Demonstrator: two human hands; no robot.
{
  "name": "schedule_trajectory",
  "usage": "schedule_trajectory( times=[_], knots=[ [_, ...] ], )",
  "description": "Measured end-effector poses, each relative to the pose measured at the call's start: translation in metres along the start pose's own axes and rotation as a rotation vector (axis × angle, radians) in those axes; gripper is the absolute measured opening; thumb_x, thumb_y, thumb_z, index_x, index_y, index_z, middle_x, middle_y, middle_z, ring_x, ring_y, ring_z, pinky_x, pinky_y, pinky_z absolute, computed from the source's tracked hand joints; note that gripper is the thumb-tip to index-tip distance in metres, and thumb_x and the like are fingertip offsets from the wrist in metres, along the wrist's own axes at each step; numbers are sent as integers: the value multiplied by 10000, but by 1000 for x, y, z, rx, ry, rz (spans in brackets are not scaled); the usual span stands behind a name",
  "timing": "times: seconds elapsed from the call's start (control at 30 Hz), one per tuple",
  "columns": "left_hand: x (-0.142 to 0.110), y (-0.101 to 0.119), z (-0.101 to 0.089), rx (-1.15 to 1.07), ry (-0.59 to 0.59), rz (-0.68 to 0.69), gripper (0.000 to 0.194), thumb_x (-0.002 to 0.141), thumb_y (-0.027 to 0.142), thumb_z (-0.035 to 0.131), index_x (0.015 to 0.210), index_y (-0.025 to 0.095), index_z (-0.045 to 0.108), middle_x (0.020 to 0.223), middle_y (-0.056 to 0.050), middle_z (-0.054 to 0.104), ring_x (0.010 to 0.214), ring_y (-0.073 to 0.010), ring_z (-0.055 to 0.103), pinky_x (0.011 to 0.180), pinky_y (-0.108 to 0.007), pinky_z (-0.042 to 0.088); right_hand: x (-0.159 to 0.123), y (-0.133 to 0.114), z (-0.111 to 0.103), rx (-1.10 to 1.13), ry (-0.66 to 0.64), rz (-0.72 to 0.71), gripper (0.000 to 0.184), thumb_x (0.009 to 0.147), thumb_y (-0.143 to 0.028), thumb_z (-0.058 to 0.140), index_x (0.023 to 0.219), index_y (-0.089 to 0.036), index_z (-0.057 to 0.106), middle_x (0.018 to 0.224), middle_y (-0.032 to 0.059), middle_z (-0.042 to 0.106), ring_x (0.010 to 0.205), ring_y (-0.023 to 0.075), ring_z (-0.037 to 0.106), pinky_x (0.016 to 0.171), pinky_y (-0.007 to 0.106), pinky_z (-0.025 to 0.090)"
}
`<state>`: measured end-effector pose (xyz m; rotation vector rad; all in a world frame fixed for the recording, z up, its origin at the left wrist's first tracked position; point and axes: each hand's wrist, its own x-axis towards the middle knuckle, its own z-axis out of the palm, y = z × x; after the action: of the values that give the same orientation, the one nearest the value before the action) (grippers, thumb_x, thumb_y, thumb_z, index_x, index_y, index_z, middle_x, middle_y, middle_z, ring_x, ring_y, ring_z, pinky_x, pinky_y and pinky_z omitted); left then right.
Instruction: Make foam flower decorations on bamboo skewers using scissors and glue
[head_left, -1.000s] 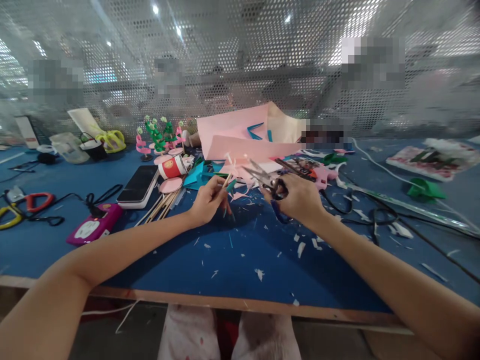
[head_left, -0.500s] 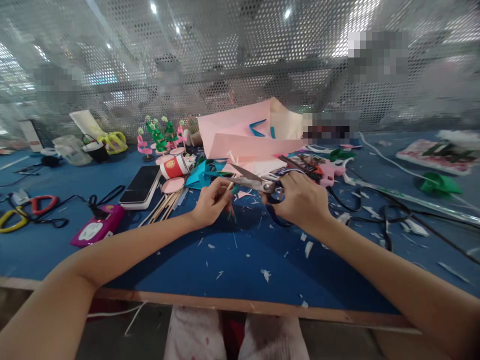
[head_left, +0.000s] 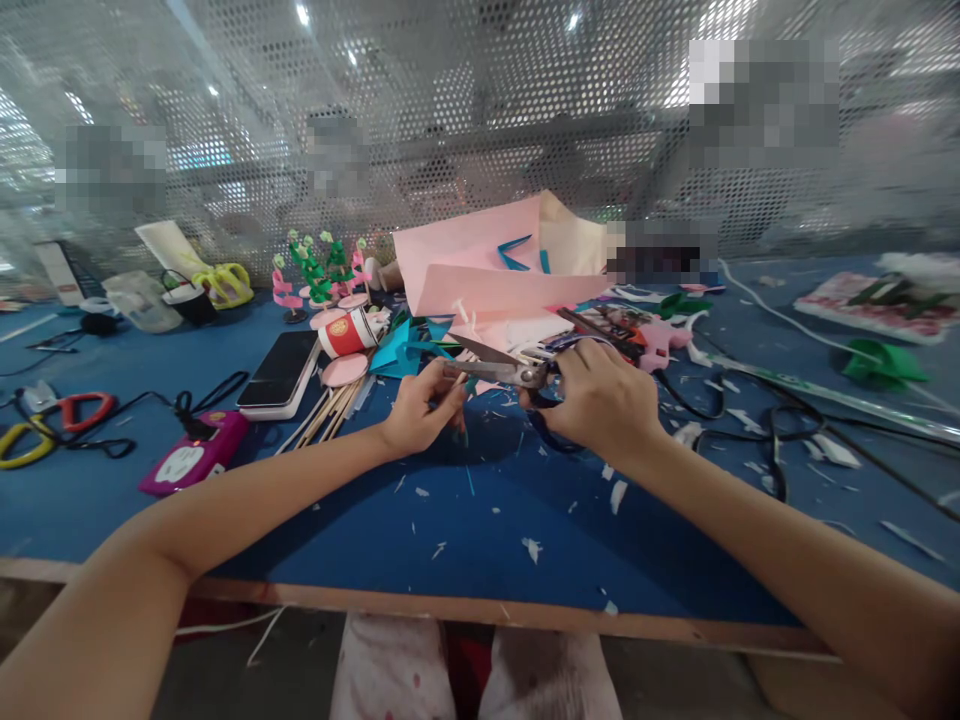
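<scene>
Metal scissors (head_left: pixel 506 362) with dark blue handles are gripped in my right hand (head_left: pixel 604 395), the fingers through the loops. Their blades point left and stand slightly apart, the tips close to my left fingertips. My left hand (head_left: pixel 424 408) is closed in a pinch on a small teal paper piece (head_left: pixel 470 384), mostly hidden by the fingers. Just behind that hand lies folded teal paper (head_left: pixel 397 350). Pink paper sheets (head_left: pixel 487 290) rise behind the scissors.
Wooden sticks (head_left: pixel 330 412), a phone (head_left: pixel 281 370), a purple box (head_left: pixel 196 452) and red-and-yellow-handled scissors (head_left: pixel 82 410) lie on the left. A pink glue gun (head_left: pixel 664 342) and black cables (head_left: pixel 776 430) are at right. White paper scraps (head_left: pixel 532 548) litter the blue table (head_left: pixel 360 550).
The scissor blades have come a little closer together, and their tips now reach slightly further left, over my left fingertips. My hands have hardly moved otherwise.
</scene>
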<state>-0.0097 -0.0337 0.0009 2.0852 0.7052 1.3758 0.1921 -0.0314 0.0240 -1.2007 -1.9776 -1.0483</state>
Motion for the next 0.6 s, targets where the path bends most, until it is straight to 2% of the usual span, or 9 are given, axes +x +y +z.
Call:
schedule_trajectory(
  times=[0.17,0.37,0.6],
  knots=[
    [-2,3,0,112,-27,83,92,834,241,432,878,159,430,466,71,506,385,-60,536,399,-132,415,1,-1,-2,-11,-64,8,407,713,-458,389,704,-107,595,641,106,548,659,195,488,476,254,246],
    [-1,3,1,117,15,50,76,840,237,415,824,164,422,451,75,491,362,-60,523,376,-132,410,2,-1,-2,-24,-83,13,408,732,-450,376,690,-101,583,636,106,532,655,192,472,480,255,234],
    [-1,4,0,270,76,67,31,821,194,427,819,163,433,459,73,497,351,-55,507,371,-140,385,1,-2,0,-77,-100,15,385,730,-437,392,696,-102,579,654,111,543,663,200,481,491,265,238]
  ],
)
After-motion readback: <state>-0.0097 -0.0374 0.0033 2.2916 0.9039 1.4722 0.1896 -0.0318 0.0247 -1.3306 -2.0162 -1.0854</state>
